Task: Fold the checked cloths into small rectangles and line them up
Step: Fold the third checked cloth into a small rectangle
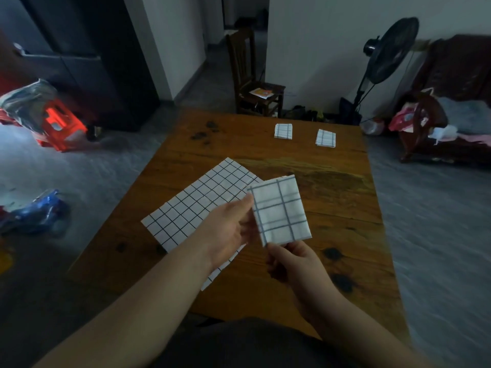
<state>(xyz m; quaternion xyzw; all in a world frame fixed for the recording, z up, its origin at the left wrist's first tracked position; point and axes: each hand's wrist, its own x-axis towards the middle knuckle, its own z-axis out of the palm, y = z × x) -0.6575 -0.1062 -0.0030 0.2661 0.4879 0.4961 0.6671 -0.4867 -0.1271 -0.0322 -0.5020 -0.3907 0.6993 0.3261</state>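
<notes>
**Folded cloth held in both hands above the table**

The folded checked cloth (281,211), a small rectangle with broad grey-blue lines, is held clear of the wooden table (332,181), near its middle. Its long axis runs from near to far, with the far end leaning slightly left.

The left hand (228,232) pinches the cloth's left edge, thumb on top and fingers beneath. The right hand (295,264) has its fingers curled and pinches the near edge close to the left corner.

Under the left hand an unfolded fine-checked cloth (196,205) lies flat on the table. Its long axis is diagonal, from near-left to far-right.

Two folded cloths sit near the far edge, side by side and apart: the left one (283,131) and the right one (325,138), both with long axes pointing away from the person.

Beyond the table, orange-printed paper (261,92) lies on a wooden chair (243,62); its print is too small to read.
</notes>
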